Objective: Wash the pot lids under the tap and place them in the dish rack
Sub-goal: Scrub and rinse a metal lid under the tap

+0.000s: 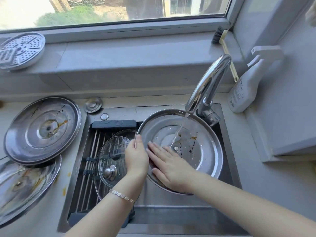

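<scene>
Left hand (pixel 136 156) pinches the left rim of the steel pot lid (pixel 201 147), thumb on top. I hold the lid tilted, hollow side up, over the sink (pixel 171 211), with water from the tap (pixel 207 81) running onto it. My right hand (pixel 171 168) lies flat inside, fingers straight, pressing a dark red scrubber (pixel 151 159) that I can barely see. I judge the lid stiff, light for its width, and slippery when wet, so the rolled rim is the safest hold. Counting from the left: 2 stained steel lids (pixel 42 129) wait overlapped on the counter (pixel 71 182), 2 glass lids (pixel 109 156) sit in the dish rack (pixel 95 142), fragile ones, and 1 steel lid is under the water.
</scene>
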The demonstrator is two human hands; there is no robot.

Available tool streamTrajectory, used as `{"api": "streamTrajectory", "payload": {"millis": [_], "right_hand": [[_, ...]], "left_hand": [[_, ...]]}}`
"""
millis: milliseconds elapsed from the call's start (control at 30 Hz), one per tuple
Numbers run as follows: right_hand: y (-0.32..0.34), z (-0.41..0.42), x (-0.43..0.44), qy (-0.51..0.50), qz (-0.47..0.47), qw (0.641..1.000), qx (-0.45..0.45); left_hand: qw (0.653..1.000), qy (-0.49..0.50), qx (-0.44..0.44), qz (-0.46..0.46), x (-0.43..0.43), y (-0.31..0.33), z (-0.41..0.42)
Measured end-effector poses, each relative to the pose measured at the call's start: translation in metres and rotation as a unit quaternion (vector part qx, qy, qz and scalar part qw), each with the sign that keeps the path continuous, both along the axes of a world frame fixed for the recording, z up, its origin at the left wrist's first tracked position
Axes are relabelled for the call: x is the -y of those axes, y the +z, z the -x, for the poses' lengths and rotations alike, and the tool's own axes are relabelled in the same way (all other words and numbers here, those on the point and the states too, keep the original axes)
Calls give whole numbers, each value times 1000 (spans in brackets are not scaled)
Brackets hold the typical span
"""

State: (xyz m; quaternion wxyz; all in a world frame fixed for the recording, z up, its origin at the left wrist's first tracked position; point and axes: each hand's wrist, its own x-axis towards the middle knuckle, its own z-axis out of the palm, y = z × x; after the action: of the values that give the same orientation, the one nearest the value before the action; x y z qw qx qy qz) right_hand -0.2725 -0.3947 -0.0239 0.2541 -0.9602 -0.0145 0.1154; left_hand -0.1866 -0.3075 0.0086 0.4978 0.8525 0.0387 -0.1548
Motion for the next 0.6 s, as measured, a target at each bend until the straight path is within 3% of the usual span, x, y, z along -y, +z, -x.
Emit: {"api": "streamTrajectory", "payload": {"millis": [67,200,367,400,500,567,600], "right_hand": [[-1,-2,11,7,24,999,27],[0,-10,44,-190,88,978,-18],[7,4,12,17,66,996,59],[7,3,16,4,76,994,72],[7,-3,29,-160,74,983,53],[13,-3,16,-151,68,985,41],[13,-1,7,-91,58,993,52]], "left_hand": [[1000,-1,2,13,-5,0,3],[1000,-8,14,25,-7,6,7],[999,-10,16,33,-7,6,10],[999,-15,20,35,-8,6,11],[999,-23,34,31,-7,10,11],[999,-22,37,25,-5,13,11],[999,-18,38,25,-5,13,10]]}}
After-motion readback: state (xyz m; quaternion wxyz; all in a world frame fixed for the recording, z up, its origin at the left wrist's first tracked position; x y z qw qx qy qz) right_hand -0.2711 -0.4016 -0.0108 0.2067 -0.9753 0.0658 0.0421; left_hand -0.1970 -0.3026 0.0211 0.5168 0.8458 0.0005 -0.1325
